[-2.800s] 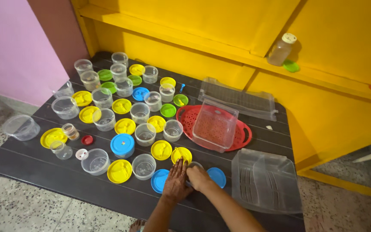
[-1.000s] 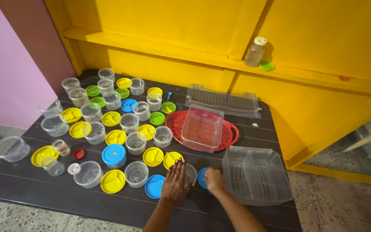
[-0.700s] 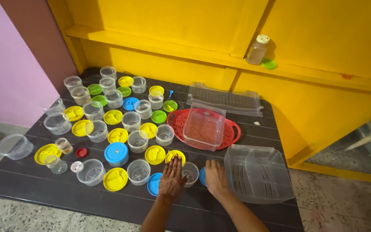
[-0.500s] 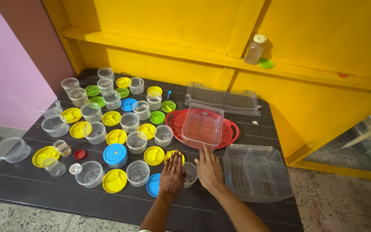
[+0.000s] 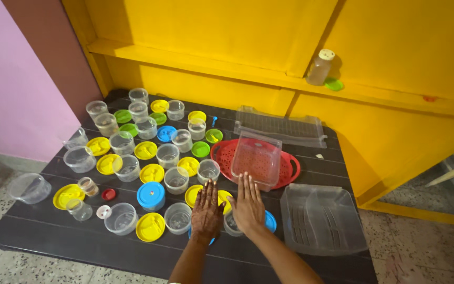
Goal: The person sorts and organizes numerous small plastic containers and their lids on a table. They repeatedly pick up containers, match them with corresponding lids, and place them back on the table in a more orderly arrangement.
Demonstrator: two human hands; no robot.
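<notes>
My left hand (image 5: 207, 209) lies flat, fingers together, over a yellow lid (image 5: 224, 197) and a blue lid (image 5: 211, 240). My right hand (image 5: 248, 205) is flat, fingers slightly spread, covering a small clear cup (image 5: 230, 225); its contents are hidden. Another blue lid (image 5: 271, 221) lies just beside it. The clear cup (image 5: 177, 217) to the left looks empty. A clear square tub (image 5: 258, 158) sits empty in the red basket (image 5: 292, 167).

A small clear round container (image 5: 230, 225) stands upright and open on the dark table, mostly hidden under the right hand. Just right of it a blue round lid (image 5: 271, 221) lies flat, and a yellow lid (image 5: 224, 199) lies flat just beyond.
</notes>
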